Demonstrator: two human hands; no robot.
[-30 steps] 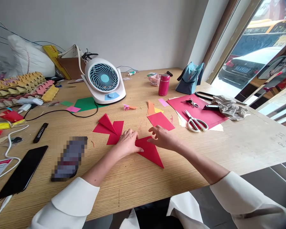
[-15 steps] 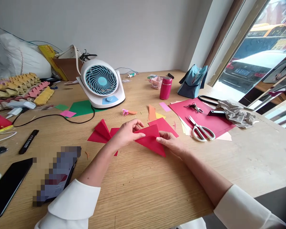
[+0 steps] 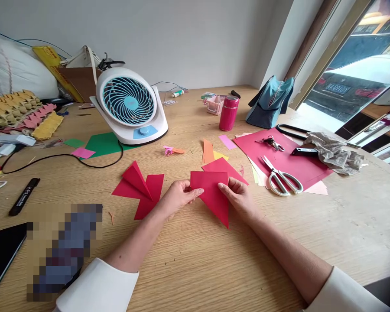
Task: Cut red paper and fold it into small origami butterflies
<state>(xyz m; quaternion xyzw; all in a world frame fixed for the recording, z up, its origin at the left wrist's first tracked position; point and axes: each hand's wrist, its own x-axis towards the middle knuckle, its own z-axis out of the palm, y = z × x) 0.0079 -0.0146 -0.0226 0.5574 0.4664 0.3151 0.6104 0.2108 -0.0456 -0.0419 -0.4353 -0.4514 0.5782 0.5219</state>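
A folded red paper point(image 3: 213, 190) with a straight top edge and a point at its lower right is held between my two hands. My left hand point(image 3: 179, 198) pinches its left edge, thumb in front. At the right edge my right hand point(image 3: 240, 195) grips it the same way. Left of my hands lie folded red pieces point(image 3: 149, 190), partly overlapping on the table. Another red sheet point(image 3: 225, 167) rests behind the held paper, which covers part of it.
A fan point(image 3: 130, 104) stands at the back left on the wooden table point(image 3: 195, 268). White-handled scissors point(image 3: 284, 180) and keys lie on a large red sheet at right. A red bottle point(image 3: 229, 113), a blue bag, phones and a black marker point(image 3: 24, 196) are around.
The held paper has turned so that its top edge is level, with its point lower. My left hand has closed on its left edge. The view has shifted slightly.
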